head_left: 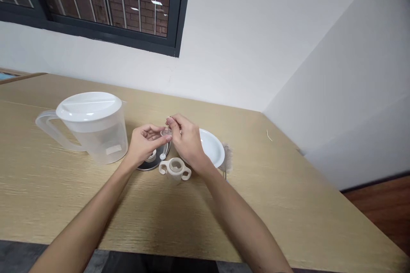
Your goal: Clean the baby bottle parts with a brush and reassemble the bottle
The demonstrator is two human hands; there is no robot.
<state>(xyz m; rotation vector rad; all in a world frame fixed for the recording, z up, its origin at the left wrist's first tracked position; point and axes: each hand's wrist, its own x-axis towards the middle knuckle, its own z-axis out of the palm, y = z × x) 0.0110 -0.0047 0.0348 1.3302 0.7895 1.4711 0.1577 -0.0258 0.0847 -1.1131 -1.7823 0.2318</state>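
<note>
My left hand (pixel 143 141) and my right hand (pixel 187 140) meet above the table (pixel 288 204), both pinching a small clear part (pixel 165 133) between their fingertips. A thin clear tube with a small white tip (pixel 163 155) hangs down from it. Just below the hands stands a cream two-handled cup collar (pixel 174 169). Beside it lies a round metal lid (pixel 153 161) with a small white piece on it.
A clear plastic jug with a white lid (pixel 91 126) stands to the left. A white bowl (pixel 212 147) sits behind my right hand, with a bottle brush (pixel 226 158) at its right. The wall corner closes off the far right.
</note>
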